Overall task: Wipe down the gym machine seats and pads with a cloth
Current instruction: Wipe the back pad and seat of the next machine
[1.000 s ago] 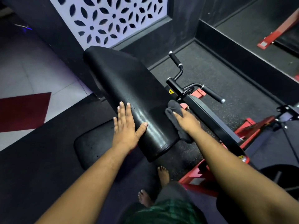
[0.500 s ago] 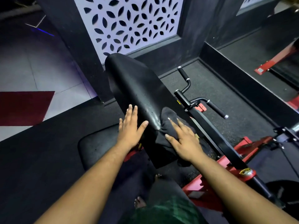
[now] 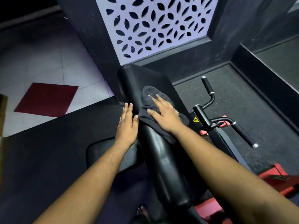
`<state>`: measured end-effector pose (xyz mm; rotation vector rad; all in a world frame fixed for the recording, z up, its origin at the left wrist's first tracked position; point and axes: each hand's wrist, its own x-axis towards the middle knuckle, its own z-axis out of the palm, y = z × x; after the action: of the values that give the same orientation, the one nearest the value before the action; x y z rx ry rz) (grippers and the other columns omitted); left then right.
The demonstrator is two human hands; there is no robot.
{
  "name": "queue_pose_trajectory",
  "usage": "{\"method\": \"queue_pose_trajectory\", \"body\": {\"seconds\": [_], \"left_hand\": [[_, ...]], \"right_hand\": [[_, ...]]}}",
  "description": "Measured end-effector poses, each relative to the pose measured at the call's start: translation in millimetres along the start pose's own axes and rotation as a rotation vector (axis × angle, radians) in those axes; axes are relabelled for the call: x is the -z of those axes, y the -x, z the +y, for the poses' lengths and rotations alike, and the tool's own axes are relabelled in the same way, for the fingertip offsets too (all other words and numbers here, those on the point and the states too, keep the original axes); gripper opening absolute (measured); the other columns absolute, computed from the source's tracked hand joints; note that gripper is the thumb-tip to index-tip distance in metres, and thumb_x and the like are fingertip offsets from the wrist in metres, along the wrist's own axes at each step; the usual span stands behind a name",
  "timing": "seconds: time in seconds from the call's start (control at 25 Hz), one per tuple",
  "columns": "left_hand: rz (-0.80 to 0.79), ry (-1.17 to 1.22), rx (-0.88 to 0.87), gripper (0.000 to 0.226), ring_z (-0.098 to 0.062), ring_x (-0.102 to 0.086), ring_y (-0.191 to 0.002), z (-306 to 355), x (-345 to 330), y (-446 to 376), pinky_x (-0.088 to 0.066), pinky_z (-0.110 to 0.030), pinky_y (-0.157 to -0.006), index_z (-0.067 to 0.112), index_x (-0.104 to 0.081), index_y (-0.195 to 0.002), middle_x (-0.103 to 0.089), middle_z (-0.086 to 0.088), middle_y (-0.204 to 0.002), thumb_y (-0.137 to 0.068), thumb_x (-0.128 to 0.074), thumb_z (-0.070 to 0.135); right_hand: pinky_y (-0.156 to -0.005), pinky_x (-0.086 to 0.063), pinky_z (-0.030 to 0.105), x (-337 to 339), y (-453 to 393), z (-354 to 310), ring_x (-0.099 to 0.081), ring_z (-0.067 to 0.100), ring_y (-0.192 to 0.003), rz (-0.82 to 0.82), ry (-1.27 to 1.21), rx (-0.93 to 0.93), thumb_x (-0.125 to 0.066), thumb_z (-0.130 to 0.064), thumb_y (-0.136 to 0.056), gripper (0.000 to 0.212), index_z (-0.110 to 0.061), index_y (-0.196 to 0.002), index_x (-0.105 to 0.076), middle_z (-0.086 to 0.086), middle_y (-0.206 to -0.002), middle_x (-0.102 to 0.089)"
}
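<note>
Right hand [image 3: 166, 116]: your fingers lie spread flat, pressing the dark grey crumpled cloth [image 3: 153, 110].
Cloth: atop the long black vinyl back pad [image 3: 163, 162], toward 12 o'clock.
Left hand [image 3: 127, 125]: fingers together, flat against pad's 9 o'clock side.

Both arms reach forward, left hand [image 3: 127, 125] and right hand [image 3: 165, 113] flat, fingers straight.

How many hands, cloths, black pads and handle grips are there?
Hands: 2, the left hand and the right hand
Cloths: 1, a dark cloth
Black pads: 2, the long pad and the seat pad
Handle grips: 2, and
Total: 7
</note>
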<state>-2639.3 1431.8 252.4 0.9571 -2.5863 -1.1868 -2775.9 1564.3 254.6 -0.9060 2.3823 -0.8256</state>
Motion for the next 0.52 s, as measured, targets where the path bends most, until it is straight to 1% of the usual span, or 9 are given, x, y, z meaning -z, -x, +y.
{"method": "queue_pose_trajectory", "body": {"seconds": [0.08,0.16,0.2,0.28,0.36,0.4,0.44,0.48,0.52], "left_hand": [[-0.015,-0.001,-0.012,0.060,-0.009,-0.006,-0.155,10,-1,-6,-0.009,-0.038,-0.127,0.021,-0.019,-0.160,-0.006,0.005,-0.169,-0.106,-0.045,0.029],[-0.040,-0.036,-0.022,0.062,-0.007,-0.004,-0.154,19,-1,-10,-0.009,-0.033,-0.126,0.024,-0.017,-0.160,-0.002,0.008,-0.169,-0.106,-0.046,0.032],[-0.046,-0.045,-0.010,0.063,-0.007,-0.003,-0.154,22,-1,-14,-0.009,-0.033,-0.126,0.026,-0.016,-0.160,0.000,0.010,-0.169,-0.106,-0.046,0.033],[-0.053,-0.050,0.013,0.064,-0.007,0.001,-0.154,26,-4,-21,-0.007,-0.034,-0.126,0.028,-0.013,-0.161,0.004,0.011,-0.168,-0.106,-0.045,0.031],[-0.029,-0.038,0.011,0.063,-0.005,0.006,-0.154,30,-6,-33,-0.004,-0.037,-0.127,0.026,-0.012,-0.161,0.005,0.010,-0.168,-0.106,-0.043,0.026],[-0.004,-0.001,0.022,0.062,-0.004,0.008,-0.153,33,-7,-41,-0.003,-0.039,-0.127,0.026,-0.012,-0.161,0.004,0.009,-0.168,-0.106,-0.042,0.024],[0.019,0.045,0.047,0.061,-0.002,0.009,-0.152,36,-8,-48,-0.002,-0.040,-0.127,0.026,-0.012,-0.160,0.004,0.010,-0.168,-0.106,-0.041,0.025],[0.033,0.061,0.064,0.062,0.000,0.011,-0.152,40,-11,-56,-0.001,-0.041,-0.127,0.028,-0.012,-0.160,0.005,0.011,-0.168,-0.105,-0.039,0.031],[0.043,0.028,0.058,0.065,0.000,0.015,-0.151,44,-14,-62,0.001,-0.040,-0.127,0.028,-0.010,-0.160,0.007,0.012,-0.168,-0.102,-0.036,0.041]], "right_hand": [[-0.117,-0.026,0.057,-4,31,19,-0.026,0.021,-0.150,0.064,-0.031,0.051,-0.031,-0.072,-0.087,0.073,-0.043,-0.154,-0.029,-0.008,-0.165,-0.024],[-0.119,-0.023,0.056,-9,57,29,-0.026,0.018,-0.150,0.071,-0.050,0.014,-0.029,-0.073,-0.086,0.073,-0.045,-0.153,-0.031,-0.011,-0.164,-0.026],[-0.119,-0.021,0.056,-10,54,28,-0.023,0.016,-0.151,0.064,-0.053,-0.025,-0.029,-0.073,-0.086,0.071,-0.047,-0.152,-0.030,-0.013,-0.164,-0.025],[-0.119,-0.017,0.059,-9,23,17,-0.020,0.015,-0.152,0.083,-0.055,-0.104,-0.036,-0.067,-0.092,0.064,-0.046,-0.153,-0.030,-0.015,-0.164,-0.024],[-0.118,-0.016,0.062,-6,-26,10,-0.020,0.016,-0.152,0.110,-0.074,-0.158,-0.041,-0.057,-0.099,0.057,-0.040,-0.153,-0.034,-0.014,-0.163,-0.027],[-0.117,-0.016,0.063,-3,-51,9,-0.022,0.017,-0.151,0.121,-0.086,-0.174,-0.042,-0.056,-0.100,0.056,-0.039,-0.152,-0.035,-0.013,-0.163,-0.028],[-0.117,-0.016,0.064,0,-73,10,-0.023,0.018,-0.151,0.124,-0.097,-0.192,-0.041,-0.056,-0.100,0.055,-0.039,-0.152,-0.035,-0.013,-0.162,-0.030],[-0.117,-0.017,0.063,4,-96,11,-0.023,0.019,-0.150,0.124,-0.104,-0.209,-0.040,-0.057,-0.099,0.055,-0.039,-0.151,-0.035,-0.012,-0.162,-0.031],[-0.117,-0.017,0.063,7,-116,12,-0.023,0.020,-0.150,0.124,-0.111,-0.211,-0.039,-0.058,-0.099,0.055,-0.041,-0.151,-0.035,-0.012,-0.162,-0.030]]}}
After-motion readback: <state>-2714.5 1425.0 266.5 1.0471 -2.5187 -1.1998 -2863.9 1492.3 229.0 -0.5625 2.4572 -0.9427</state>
